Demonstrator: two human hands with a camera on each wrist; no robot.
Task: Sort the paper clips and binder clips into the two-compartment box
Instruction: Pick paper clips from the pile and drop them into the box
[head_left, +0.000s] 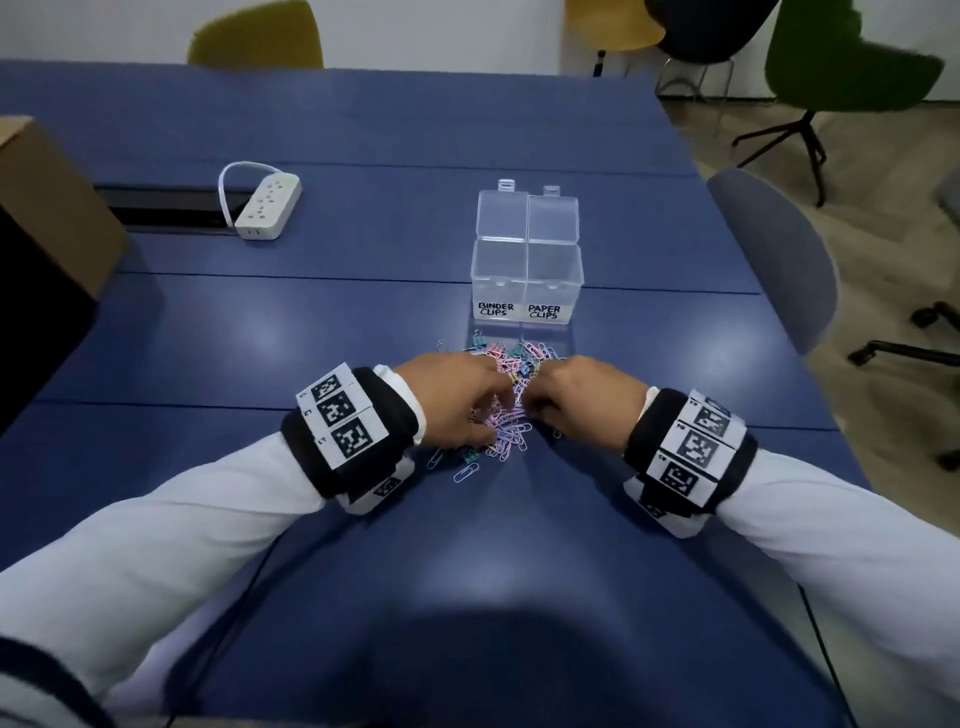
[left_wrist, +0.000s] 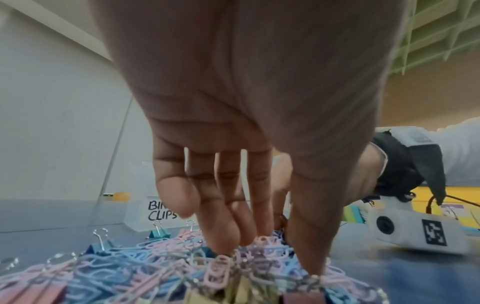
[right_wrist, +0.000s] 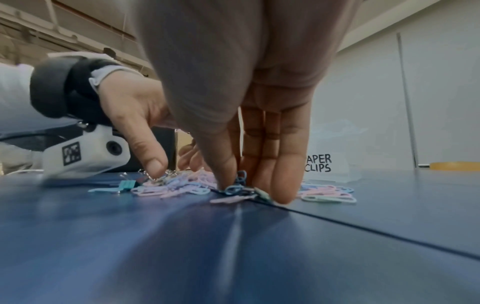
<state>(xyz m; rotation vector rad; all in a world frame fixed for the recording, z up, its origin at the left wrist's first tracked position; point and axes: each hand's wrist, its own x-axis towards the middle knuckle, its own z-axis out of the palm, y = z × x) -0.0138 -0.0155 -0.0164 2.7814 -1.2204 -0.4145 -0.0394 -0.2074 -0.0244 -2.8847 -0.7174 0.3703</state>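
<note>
A pile of pastel paper clips and small binder clips (head_left: 506, 395) lies on the blue table in front of a clear two-compartment box (head_left: 527, 270). Its lids are open and it is labelled BINDER CLIPS on the left, PAPER CLIPS on the right. Both compartments look empty. My left hand (left_wrist: 267, 257) reaches down into the pile with straight fingers and thumb spread, their tips touching clips. My right hand (right_wrist: 246, 185) is at the pile's right edge, its thumb and fingers pinching blue paper clips (right_wrist: 240, 181) against the table. In the head view both hands cover the pile's middle.
A white power strip (head_left: 267, 208) lies at the back left beside a cable slot (head_left: 166, 205). A cardboard box (head_left: 47, 208) stands at the left edge. A grey chair (head_left: 774, 260) sits at the table's right side, with more chairs behind.
</note>
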